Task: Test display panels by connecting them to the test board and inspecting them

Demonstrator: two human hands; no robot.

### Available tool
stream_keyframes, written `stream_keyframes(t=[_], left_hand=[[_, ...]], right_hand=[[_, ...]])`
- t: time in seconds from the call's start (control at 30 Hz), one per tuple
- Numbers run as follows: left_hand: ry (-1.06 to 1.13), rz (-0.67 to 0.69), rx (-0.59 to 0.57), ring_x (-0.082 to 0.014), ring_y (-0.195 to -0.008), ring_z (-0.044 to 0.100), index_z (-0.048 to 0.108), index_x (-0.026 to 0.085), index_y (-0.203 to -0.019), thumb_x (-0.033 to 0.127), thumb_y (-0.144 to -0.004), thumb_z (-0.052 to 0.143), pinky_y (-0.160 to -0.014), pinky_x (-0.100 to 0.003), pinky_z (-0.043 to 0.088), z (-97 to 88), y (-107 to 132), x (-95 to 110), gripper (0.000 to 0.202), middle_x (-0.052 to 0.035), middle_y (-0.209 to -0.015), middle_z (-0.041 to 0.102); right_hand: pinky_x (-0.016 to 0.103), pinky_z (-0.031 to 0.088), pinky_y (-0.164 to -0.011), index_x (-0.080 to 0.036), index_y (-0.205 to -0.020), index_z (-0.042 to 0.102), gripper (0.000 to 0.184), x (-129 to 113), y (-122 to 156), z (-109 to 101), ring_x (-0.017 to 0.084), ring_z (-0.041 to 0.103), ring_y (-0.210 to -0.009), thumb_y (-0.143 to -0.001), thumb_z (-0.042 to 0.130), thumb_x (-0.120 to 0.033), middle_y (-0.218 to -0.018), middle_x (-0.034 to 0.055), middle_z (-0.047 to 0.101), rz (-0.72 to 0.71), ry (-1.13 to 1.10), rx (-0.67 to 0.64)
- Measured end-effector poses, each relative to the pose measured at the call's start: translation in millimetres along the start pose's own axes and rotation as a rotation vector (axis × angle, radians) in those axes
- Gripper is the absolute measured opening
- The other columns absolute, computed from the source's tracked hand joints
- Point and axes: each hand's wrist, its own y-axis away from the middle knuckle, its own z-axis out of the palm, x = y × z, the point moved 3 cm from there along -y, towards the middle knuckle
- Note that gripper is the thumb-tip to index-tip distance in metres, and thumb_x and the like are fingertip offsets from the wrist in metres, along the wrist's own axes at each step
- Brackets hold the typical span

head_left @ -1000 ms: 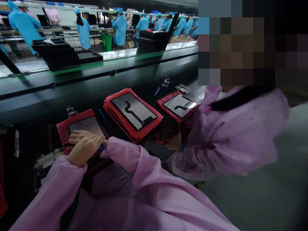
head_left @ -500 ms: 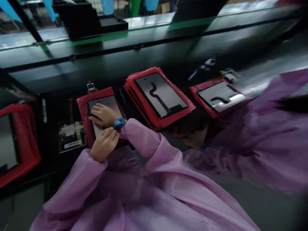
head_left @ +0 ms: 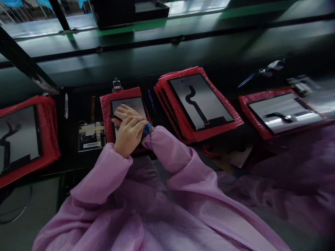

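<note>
My right hand [head_left: 124,112] lies over a display panel [head_left: 140,104] on red bubble wrap [head_left: 106,104], its fingers stretched out to the left. A blue wrist strap [head_left: 147,129] circles my right wrist. Across the back of that hand rests my left hand [head_left: 128,136], fingers extended and fingertips near the strap. Neither hand shows anything held, though the left palm is hidden. To the left of the panel is a small circuit board [head_left: 91,136] with tape and a barcode label. Behind the wrap stands a small metal-and-white piece [head_left: 116,84].
A stack of red-wrapped panels [head_left: 178,90] stands to the right, another stack [head_left: 48,129] at far left. Further right lies a wrapped panel [head_left: 261,108] beside a co-worker's purple sleeve [head_left: 293,188]. A white pen [head_left: 66,105] and a blue pen [head_left: 151,99] lie on the dark bench.
My left hand has gone from pinching the strap at my right wrist to lying on the back of my right hand. The whole view has shifted, so the bench things appear further right.
</note>
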Motion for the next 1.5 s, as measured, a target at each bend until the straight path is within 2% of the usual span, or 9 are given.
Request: stream_keyframes(t=[0.2,0.4,0.53,0.63,0.77,0.93,1.0,1.2,1.5], left_hand=[[-0.094,0.163,-0.007,-0.0186,-0.092,0.068,0.071,0.017,-0.110,0.014,-0.103,0.054,-0.088,-0.034,0.059,-7.4,28,17,0.018,-0.0069,-0.101,0.076],[-0.293,0.076,-0.186,-0.0208,-0.105,0.071,0.072,0.014,-0.119,0.008,-0.105,0.045,-0.097,-0.038,0.059,-3.5,58,21,0.031,-0.0109,-0.114,0.077],[-0.286,0.065,-0.079,-0.0226,-0.100,0.071,0.074,0.012,-0.113,0.018,-0.104,0.048,-0.090,-0.038,0.059,1.2,46,28,0.028,-0.0120,-0.109,0.077],[-0.259,-0.020,-0.008,-0.0234,-0.089,0.068,0.074,0.011,-0.094,0.033,-0.105,0.053,-0.080,-0.037,0.057,5.3,31,36,0.032,-0.0127,-0.096,0.076],[-0.326,-0.178,-0.075,-0.0248,-0.082,0.064,0.070,0.013,-0.081,0.032,-0.102,0.060,-0.072,-0.038,0.052,13.2,18,49,0.031,-0.0113,-0.085,0.071],[-0.339,-0.286,-0.167,-0.0230,-0.080,0.065,0.069,0.013,-0.081,0.012,-0.098,0.058,-0.071,-0.035,0.050,20.7,16,56,0.020,-0.0090,-0.081,0.069],[-0.286,-0.340,-0.168,-0.0224,-0.083,0.066,0.069,0.013,-0.084,0.014,-0.101,0.053,-0.076,-0.035,0.052,22.8,20,53,0.024,-0.0092,-0.085,0.071],[-0.197,-0.441,-0.115,-0.0220,-0.095,0.065,0.066,0.010,-0.126,0.030,-0.108,0.049,-0.083,-0.035,0.053,31.6,28,50,0.032,-0.0093,-0.103,0.073],[-0.162,-0.483,0.011,-0.0201,-0.096,0.065,0.077,0.019,-0.111,0.031,-0.108,0.050,-0.078,-0.035,0.051,43.3,31,53,0.030,-0.0065,-0.102,0.072]], right_hand=[[0.040,0.046,-0.098,-0.013,-0.102,0.065,0.060,-9,3,-17,0.023,0.052,-0.105,-0.111,0.020,-0.051,-0.104,0.0120,0.062,0.035,0.001,0.029],[0.041,0.044,-0.097,-0.014,-0.101,0.065,0.053,-13,5,-15,0.025,0.052,-0.103,-0.111,0.027,-0.050,-0.103,0.0128,0.063,0.025,-0.046,0.016],[0.043,0.044,-0.095,-0.013,-0.099,0.065,0.054,-10,8,-14,0.026,0.051,-0.103,-0.111,0.026,-0.049,-0.103,0.0141,0.062,0.020,-0.034,0.022],[0.044,0.045,-0.095,-0.013,-0.099,0.065,0.056,-8,9,-14,0.027,0.051,-0.103,-0.111,0.024,-0.049,-0.103,0.0148,0.062,0.025,-0.020,0.028],[0.043,0.046,-0.095,-0.014,-0.098,0.065,0.059,-4,13,-12,0.027,0.053,-0.102,-0.110,0.022,-0.051,-0.103,0.0147,0.063,0.044,0.020,0.025],[0.042,0.048,-0.094,-0.015,-0.095,0.064,0.058,1,20,-9,0.026,0.054,-0.102,-0.110,0.021,-0.051,-0.100,0.0140,0.064,0.021,0.029,0.049],[0.042,0.049,-0.093,-0.017,-0.092,0.064,0.056,4,22,-8,0.026,0.054,-0.100,-0.109,0.024,-0.052,-0.098,0.0133,0.063,0.010,0.017,0.073],[0.044,0.051,-0.091,-0.018,-0.088,0.063,0.055,8,26,-5,0.026,0.055,-0.096,-0.108,0.027,-0.054,-0.095,0.0124,0.062,0.002,-0.003,0.101],[0.044,0.051,-0.091,-0.020,-0.085,0.059,0.054,9,32,-7,0.026,0.056,-0.097,-0.107,0.028,-0.058,-0.097,0.0115,0.063,0.037,-0.020,0.124]])
